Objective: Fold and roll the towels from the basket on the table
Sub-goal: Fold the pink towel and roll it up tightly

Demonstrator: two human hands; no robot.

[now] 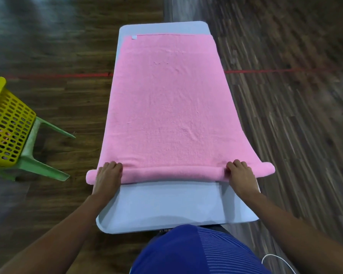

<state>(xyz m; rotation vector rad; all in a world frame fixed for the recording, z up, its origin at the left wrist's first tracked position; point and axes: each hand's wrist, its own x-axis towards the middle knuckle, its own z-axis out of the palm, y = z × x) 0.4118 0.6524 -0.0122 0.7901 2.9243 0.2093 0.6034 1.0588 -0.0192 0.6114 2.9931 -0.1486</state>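
Leaning over the near edge of the pale grey rectangular table (166,206) is a person in a blue ribbed shirt (196,252), with a thin white cable (269,258) looping beside it on the right. Both bare forearms reach forward across the bare strip of tabletop. The left hand (108,175) and right hand (240,175) sit well apart, each near one end of a rolled tube of cloth, fingers bent over its top with the tips tucked where the roll meets the flat cloth. That roll is the near end of the pink terry towel (166,105), which lies spread lengthwise on the table, its roll ends overhanging both sides. Beyond the hands the towel lies flat with faint creases. A small white label (134,37) sits at its far left corner, just short of the table's far edge. Off to the left, a yellow perforated plastic basket (8,123) rests on a green plastic stool (40,155). A red line (58,75) crosses the dark wooden plank floor (285,115).
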